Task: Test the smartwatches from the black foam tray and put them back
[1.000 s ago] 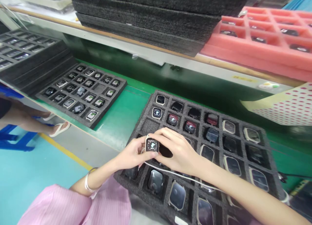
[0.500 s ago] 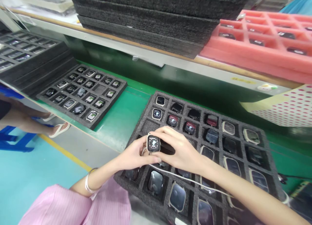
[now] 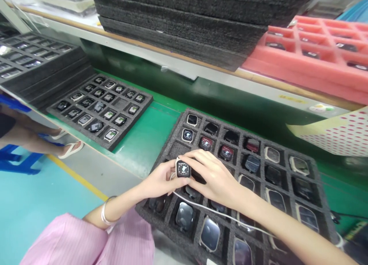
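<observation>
Both my hands hold one smartwatch body (image 3: 183,168) with a lit screen, just above the left part of a black foam tray (image 3: 313,163). My left hand (image 3: 159,180) pinches its left side; a bangle sits on that wrist. My right hand (image 3: 211,177) curls over its right side from above. A thin white cable (image 3: 218,213) runs from under the watch across the tray toward the lower right. The tray's compartments hold several other watch bodies, some with lit screens.
A second black foam tray (image 3: 145,104) of watches lies to the left on the green belt. Stacked black foam (image 3: 184,31) and a pink foam tray (image 3: 301,69) sit on the shelf behind. Another person's sandalled foot (image 3: 70,148) shows at left, by a blue stool.
My hands have kept hold of the watch over the same spot of the tray, lifting and turning it only slightly. The view has shifted a little to the left.
</observation>
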Available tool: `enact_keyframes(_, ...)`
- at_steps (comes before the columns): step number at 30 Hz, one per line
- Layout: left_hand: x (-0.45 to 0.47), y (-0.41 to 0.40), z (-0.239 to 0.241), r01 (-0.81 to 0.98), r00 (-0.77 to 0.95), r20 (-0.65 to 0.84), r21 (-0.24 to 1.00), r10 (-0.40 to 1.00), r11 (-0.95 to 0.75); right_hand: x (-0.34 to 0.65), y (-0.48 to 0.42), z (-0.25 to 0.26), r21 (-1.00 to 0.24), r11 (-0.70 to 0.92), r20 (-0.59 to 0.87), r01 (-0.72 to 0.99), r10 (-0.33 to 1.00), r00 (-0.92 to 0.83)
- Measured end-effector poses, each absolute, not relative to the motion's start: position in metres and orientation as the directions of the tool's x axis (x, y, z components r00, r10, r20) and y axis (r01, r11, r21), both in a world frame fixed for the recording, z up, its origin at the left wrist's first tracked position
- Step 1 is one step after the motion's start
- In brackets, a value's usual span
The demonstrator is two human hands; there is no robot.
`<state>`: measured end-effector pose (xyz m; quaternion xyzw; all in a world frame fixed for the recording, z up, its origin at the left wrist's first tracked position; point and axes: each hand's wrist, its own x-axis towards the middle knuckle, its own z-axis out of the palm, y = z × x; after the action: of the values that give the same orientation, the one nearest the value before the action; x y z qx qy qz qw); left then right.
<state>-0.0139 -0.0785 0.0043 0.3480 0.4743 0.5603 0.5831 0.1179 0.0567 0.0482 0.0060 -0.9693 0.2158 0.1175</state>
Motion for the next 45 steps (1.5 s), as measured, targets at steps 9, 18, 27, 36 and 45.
enact_keyframes(9, -0.0149, -0.0810, 0.0043, -0.275, -0.094, -0.204, 0.946, 0.974, 0.171, 0.1148, 0.0548, 0.0381, -0.461, 0.882, 0.301, -0.098, 0.052, -0.952)
enact_keyframes(18, -0.0149, -0.0830, 0.0081, -0.233, -0.094, -0.209, 0.955, 0.973, 0.183, 0.1152, 0.0528, 0.0431, -0.466, 0.880, 0.313, -0.089, 0.070, -0.947)
enact_keyframes(27, -0.0151, -0.0838, 0.0074, -0.224, -0.091, -0.201, 0.958, 0.975, 0.177, 0.1155, 0.0523, 0.0417, -0.461, 0.882, 0.333, -0.099, 0.068, -0.940)
enact_keyframes(36, -0.0155, -0.0840, 0.0071, -0.227, -0.086, -0.202, 0.958, 0.976, 0.178, 0.1163, 0.0519, 0.0419, -0.462, 0.881, 0.327, -0.101, 0.064, -0.943)
enact_keyframes(45, -0.0162, -0.0837, 0.0062, -0.256, -0.078, -0.213, 0.948, 0.974, 0.187, 0.1164, 0.0514, 0.0388, -0.486, 0.868, 0.329, -0.101, 0.075, -0.942)
